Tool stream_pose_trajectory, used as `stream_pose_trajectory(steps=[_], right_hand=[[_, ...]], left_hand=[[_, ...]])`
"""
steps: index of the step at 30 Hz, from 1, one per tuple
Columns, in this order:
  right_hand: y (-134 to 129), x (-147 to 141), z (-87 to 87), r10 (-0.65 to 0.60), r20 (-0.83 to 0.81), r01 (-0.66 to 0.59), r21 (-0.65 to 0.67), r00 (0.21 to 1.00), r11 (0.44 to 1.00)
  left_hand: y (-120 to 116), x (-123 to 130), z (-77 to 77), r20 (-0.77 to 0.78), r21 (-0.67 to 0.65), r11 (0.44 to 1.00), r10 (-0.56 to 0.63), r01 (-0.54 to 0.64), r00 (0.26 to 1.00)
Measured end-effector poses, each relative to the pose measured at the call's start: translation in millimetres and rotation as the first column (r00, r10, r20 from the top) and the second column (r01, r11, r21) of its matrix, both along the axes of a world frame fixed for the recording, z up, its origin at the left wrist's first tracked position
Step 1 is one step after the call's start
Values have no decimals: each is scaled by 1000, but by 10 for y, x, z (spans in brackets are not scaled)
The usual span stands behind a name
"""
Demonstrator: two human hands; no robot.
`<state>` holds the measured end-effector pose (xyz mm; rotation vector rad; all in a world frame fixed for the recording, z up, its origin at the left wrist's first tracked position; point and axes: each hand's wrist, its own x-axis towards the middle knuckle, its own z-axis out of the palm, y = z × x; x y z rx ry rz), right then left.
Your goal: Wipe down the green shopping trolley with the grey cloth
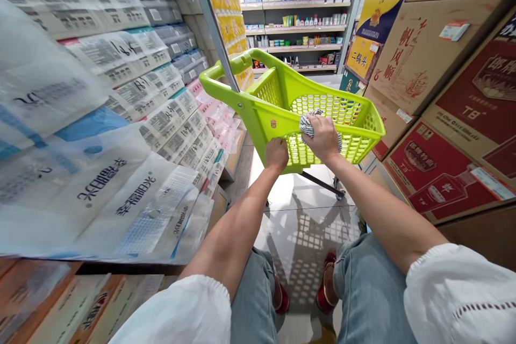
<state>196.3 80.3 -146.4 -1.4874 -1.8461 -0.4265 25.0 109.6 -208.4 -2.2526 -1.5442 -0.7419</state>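
A lime-green shopping cart [262, 118] with perforated basket walls stands in front of me, side-on, its handle toward the left. My right hand [323, 137] is closed around a striped grey-and-white cloth [311, 122], pressed against the upper rim of the basket's near side. A bit of the cloth also shows beyond the hand, against the lattice. Lower and to the left, my left hand [277, 154] has its fingers curled onto the cart's near side wall, with the fingertips out of sight.
Wrapped paper packs [153, 102] are stacked along the left. Liquor cartons [435, 166] crowd the right side. Shelves of bottles and boxes [298, 29] stand at the back. A grey metal post [213, 21] crosses in front of the cart handle. Tiled floor [298, 231] lies below.
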Motion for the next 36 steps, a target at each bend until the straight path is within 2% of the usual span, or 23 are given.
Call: stream_pose_trajectory(steps=[6, 12, 20, 26, 28, 31, 36], right_hand=[[-5, 22, -100, 110, 249, -109, -18, 962, 994], [135, -126, -177, 74, 292, -95, 58, 954, 994], [196, -325, -643, 143, 469, -166, 7, 872, 986], [37, -227, -1100, 316, 587, -236, -211, 745, 948], [-6, -183, -1193, 376, 606, -261, -273, 701, 926], [4, -167, -1115, 363, 588, -254, -263, 723, 931], [128, -235, -549, 165, 487, -156, -59, 858, 986]], left_hand=[[78, -95, 33, -5, -58, 994, -88, 87, 996], [111, -125, 12, 59, -92, 990, -98, 103, 993], [153, -159, -22, 49, -123, 987, -94, 100, 994], [153, -172, -28, 69, -122, 985, -115, 123, 991], [148, -173, -34, 85, -117, 985, -114, 124, 990], [145, -172, -36, 73, -109, 986, -116, 124, 990], [137, -160, -22, 39, -90, 991, -95, 98, 995]])
